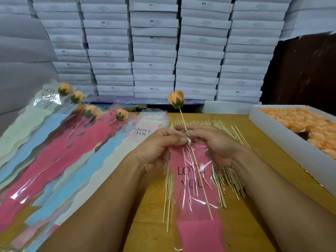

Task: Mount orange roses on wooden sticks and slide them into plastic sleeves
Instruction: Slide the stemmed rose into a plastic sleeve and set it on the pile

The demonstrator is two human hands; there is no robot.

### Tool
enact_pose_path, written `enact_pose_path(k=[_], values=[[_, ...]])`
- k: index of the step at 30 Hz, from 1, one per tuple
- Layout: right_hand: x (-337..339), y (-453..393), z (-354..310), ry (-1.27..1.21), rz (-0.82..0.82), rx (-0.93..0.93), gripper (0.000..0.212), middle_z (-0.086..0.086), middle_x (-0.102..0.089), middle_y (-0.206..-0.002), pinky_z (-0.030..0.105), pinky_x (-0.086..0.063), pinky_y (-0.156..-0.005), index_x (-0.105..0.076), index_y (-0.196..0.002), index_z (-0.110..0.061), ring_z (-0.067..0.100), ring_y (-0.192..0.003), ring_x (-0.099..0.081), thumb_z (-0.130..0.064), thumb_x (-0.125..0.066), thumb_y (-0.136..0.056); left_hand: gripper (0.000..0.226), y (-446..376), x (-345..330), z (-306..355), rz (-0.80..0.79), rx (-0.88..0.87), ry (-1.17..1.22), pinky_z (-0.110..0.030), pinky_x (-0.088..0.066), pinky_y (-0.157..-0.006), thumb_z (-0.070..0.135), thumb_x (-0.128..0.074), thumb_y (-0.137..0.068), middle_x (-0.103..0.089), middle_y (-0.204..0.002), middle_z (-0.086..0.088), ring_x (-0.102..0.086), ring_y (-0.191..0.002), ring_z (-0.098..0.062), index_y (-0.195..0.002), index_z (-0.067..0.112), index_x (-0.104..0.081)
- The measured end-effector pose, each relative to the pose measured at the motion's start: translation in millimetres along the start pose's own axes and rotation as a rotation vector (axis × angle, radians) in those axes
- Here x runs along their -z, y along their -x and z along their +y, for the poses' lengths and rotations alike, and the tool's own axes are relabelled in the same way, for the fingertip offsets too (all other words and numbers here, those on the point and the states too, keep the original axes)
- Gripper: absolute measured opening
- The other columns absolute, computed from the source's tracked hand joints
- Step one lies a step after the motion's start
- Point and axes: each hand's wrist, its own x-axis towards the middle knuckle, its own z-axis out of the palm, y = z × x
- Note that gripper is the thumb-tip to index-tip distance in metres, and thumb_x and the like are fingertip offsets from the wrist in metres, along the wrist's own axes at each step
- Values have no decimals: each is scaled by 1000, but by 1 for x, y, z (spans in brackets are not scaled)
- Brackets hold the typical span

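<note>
An orange rose (175, 100) sits on a wooden stick (201, 179) whose lower part lies inside a pink plastic sleeve (192, 190) printed LOVE YOU. The rose head stands above the sleeve's mouth. My left hand (160, 148) pinches the sleeve's top edge. My right hand (212, 142) grips the stick and the sleeve's mouth at its other side. Loose wooden sticks (227, 131) lie spread on the table under both hands.
A white box of orange rose heads (309, 124) stands at the right. Finished sleeved roses (87, 113) and a stack of empty sleeves (143, 130) lie at the left. Stacked white cartons (154, 51) fill the back. The wooden table (263, 170) shows at the right.
</note>
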Motion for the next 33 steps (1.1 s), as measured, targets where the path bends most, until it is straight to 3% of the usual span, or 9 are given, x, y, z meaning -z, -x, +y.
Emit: enact_pose_path(k=[6,12,19,23,25,27,30,33], values=[[-2,1,-1,-116,-52,26,27,12,-75,-117,31,-59,-80,-80,-108,-17,25,-108,-72,-12,-56,-98,13,3,-2,1,-53,-27,65,-28,-60,-66,4,-67,-73,-73,-78,-12,-71,-67,-19,-78,8,-78],[-4,1,0,-131,-3,19,23,15,-76,-111,33,-60,-79,-81,-103,-13,27,-100,-74,-9,-59,-96,17,2,-1,1,-95,-39,87,-27,-59,-67,3,-64,-78,-75,-82,-10,-73,-72,-17,-83,9,-80],[-4,-2,-1,-230,28,-49,21,18,-76,-95,37,-61,-72,-80,-98,-4,27,-80,-74,-10,-78,-78,19,2,-1,1,-102,-37,97,-31,-59,-77,3,-65,-76,-75,-82,-9,-72,-74,-19,-84,10,-81],[-2,-2,-1,-196,19,-111,27,13,-76,-95,41,-59,-81,-80,-99,-10,26,-83,-71,-33,-71,-88,14,1,-2,0,-62,-13,63,-31,-58,-77,4,-66,-73,-74,-79,-10,-70,-72,-17,-77,8,-79],[-1,-4,-1,-193,95,-142,38,7,-76,-98,40,-59,-79,-75,-112,-13,23,-84,-72,-44,-63,-94,14,2,-2,0,-73,-1,41,-32,-56,-78,4,-67,-72,-74,-77,-9,-69,-71,-17,-74,10,-79],[3,-7,-1,-244,132,-125,52,9,-75,-111,42,-62,-78,-59,-135,-19,27,-96,-74,-49,-62,-93,14,2,-3,1,-115,16,17,-32,-56,-75,4,-66,-73,-74,-75,-7,-68,-68,-17,-74,11,-79],[11,-12,-2,-380,149,-54,78,17,-67,-128,55,-54,-97,-28,-154,-40,39,-106,-71,-50,-65,-86,15,2,-4,0,-205,46,16,-28,-59,-69,1,-64,-77,-74,-76,-9,-70,-66,-18,-81,6,-78],[13,-18,-3,-473,139,-2,68,17,-66,-125,52,-57,-92,-25,-158,-34,42,-101,-71,-45,-56,-98,19,3,-7,-1,-272,93,-13,-25,-59,-69,-2,-61,-79,-75,-81,-11,-72,-70,-16,-84,4,-78]])
